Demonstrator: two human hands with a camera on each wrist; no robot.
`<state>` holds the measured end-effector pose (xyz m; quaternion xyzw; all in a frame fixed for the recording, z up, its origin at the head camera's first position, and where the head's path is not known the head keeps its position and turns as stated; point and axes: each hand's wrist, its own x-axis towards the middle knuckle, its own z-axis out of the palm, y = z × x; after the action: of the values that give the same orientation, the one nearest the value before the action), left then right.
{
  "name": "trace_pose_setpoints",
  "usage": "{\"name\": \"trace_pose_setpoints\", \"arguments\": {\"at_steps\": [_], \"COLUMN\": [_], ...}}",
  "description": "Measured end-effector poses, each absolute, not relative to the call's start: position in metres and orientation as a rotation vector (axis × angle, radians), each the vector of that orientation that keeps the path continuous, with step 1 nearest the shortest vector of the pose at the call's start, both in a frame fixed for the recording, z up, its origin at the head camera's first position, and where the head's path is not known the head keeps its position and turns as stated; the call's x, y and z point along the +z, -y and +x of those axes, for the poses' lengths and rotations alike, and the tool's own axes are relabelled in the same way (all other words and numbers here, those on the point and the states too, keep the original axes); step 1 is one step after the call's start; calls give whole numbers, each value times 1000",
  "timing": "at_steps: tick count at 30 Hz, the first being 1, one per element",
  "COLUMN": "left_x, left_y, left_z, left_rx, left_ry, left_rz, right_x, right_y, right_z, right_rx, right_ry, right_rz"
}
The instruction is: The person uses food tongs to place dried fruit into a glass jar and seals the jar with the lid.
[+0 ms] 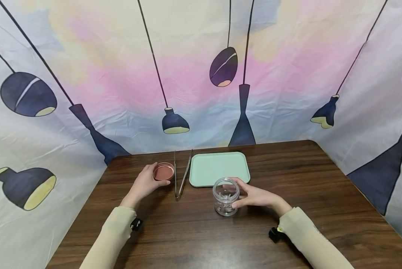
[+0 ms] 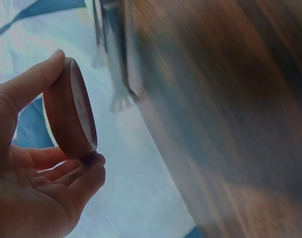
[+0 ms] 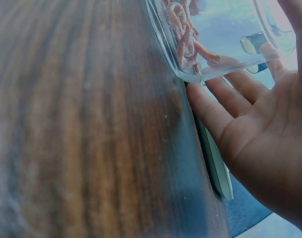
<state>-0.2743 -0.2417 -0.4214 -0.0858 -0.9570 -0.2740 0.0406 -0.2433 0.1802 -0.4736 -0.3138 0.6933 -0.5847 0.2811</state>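
My left hand [image 1: 148, 182] pinches a round reddish-brown lid [image 1: 164, 172] by its rim, thumb on one side and fingers on the other. The lid's hollow side faces up; in the left wrist view its flat face [image 2: 82, 104] is turned to the table, with a gap between. My right hand [image 1: 254, 194] grips a clear lidless jar [image 1: 225, 209] from the right, thumb at the front and fingers behind. The jar stands upright. Through its wall, the right wrist view shows curled reddish strips [image 3: 180, 37] with a pale coating near the bottom.
Metal tongs [image 1: 182, 183] lie just right of the lid, their arms spread toward the wall. A mint-green tray [image 1: 204, 184] lies behind the jar. Beyond the wooden table's [image 1: 187, 239] far edge hangs a cloth printed with lamps [image 1: 194, 74].
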Motion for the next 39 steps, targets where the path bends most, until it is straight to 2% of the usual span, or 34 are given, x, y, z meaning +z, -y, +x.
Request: {"name": "trace_pose_setpoints", "arguments": {"at_steps": [18,39], "left_x": [-404,-387], "left_y": [175,136], "left_z": [-247,-226], "left_rx": [-886,-797], "left_ry": [2900,2862], "left_rz": [-576,-801], "right_x": [-474,-470], "right_y": [-181,-180], "right_z": [-243,-241], "right_rx": [-1559,-1517], "right_ry": [-1882,-1976], "right_rz": [-814,-741]}}
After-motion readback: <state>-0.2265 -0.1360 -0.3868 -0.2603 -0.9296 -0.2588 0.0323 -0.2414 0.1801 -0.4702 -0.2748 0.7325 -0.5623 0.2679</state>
